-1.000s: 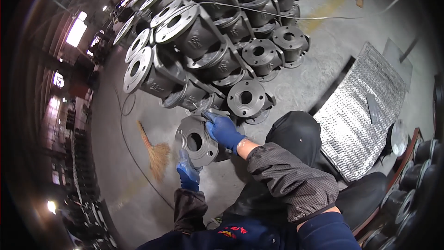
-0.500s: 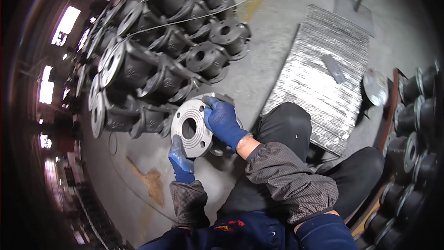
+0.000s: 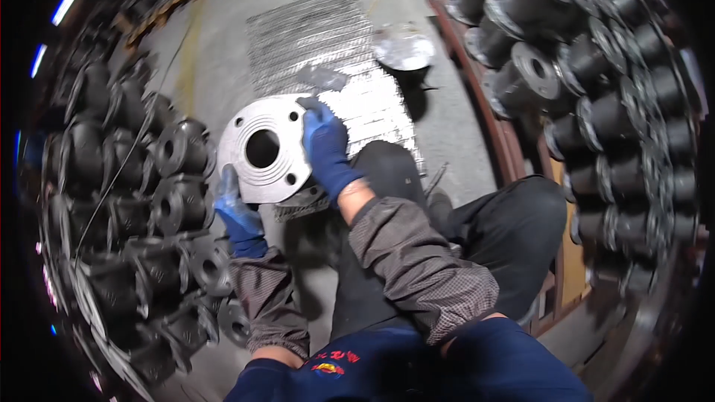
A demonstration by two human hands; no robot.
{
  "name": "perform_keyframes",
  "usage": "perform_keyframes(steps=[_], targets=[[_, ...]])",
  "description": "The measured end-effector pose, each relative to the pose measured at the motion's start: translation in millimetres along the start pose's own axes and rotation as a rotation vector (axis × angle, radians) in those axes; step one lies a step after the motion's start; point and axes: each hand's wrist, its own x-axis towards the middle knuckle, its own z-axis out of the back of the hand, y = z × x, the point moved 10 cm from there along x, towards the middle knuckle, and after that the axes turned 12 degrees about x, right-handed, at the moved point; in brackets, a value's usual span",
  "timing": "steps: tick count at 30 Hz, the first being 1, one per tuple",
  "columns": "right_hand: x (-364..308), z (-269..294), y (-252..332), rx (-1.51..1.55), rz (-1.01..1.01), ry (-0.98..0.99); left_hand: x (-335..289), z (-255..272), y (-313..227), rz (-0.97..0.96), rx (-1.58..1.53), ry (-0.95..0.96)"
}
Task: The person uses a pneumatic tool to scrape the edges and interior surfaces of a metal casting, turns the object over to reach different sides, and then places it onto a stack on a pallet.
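Note:
Both my hands, in blue gloves, hold a grey flanged metal casting (image 3: pixel 279 180), like a valve body, up in front of my knees. Its flange faces me, a pale machined disc with concentric rings, a large centre bore and several bolt holes. My left hand (image 3: pixel 242 217) grips the lower left rim, thumb on the flange face. At the upper right edge, my right hand (image 3: pixel 328 145) is closed round the rim. Most of the casting's body is hidden behind the flange.
Rows of dark flanged castings (image 3: pixel 179 147) stand at left. More castings (image 3: pixel 530 78) are stacked at right by a reddish-brown metal rack (image 3: pixel 488 100). Ahead lie a silvery foil mat (image 3: pixel 298 30) with a grey piece (image 3: pixel 324 77) on it, and a round silvery top (image 3: pixel 404 46).
My view has turned toward the right, bringing the foil mat and right-hand stacks closer to the middle. The casting has come round with my hands and is now before the mat, still held by both.

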Motion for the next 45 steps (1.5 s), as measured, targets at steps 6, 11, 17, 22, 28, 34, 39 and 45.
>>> perform_keyframes(steps=[6, 11, 17, 22, 28, 34, 39, 45], targets=[[-8.8, -0.6, 62.1, -0.377, 0.385, -0.189, 34.1, -49.7, 60.5, 0.454, -0.751, 0.152], [-35.8, -9.2, 114.2, -0.390, 0.516, -0.190, 35.5, -47.8, 53.0, 0.523, -0.661, 0.110], [-111.0, 22.9, 240.6, -0.045, 1.091, -0.149, 47.1, -51.7, 72.7, 0.621, -0.537, 0.121], [-74.0, 56.0, 254.8, -0.055, 0.848, 0.138, 84.2, -47.9, 110.5, 0.511, 0.131, 0.575], [-131.1, 68.8, 220.7, -0.520, 1.046, 0.756, 131.9, 30.7, 14.3, -0.086, 0.333, 0.526], [-216.4, 90.2, 56.0, 0.164, -0.550, 0.760, 128.2, 40.6, -36.2, 0.277, 0.136, 0.314], [-226.1, 101.4, 13.1, 0.151, -0.685, 0.511, 114.2, 31.5, 20.0, 0.349, -0.126, 0.188], [-125.3, 89.3, 80.1, -0.083, -0.305, 0.446, 118.6, -12.3, 32.6, 0.240, 0.170, 0.342]])
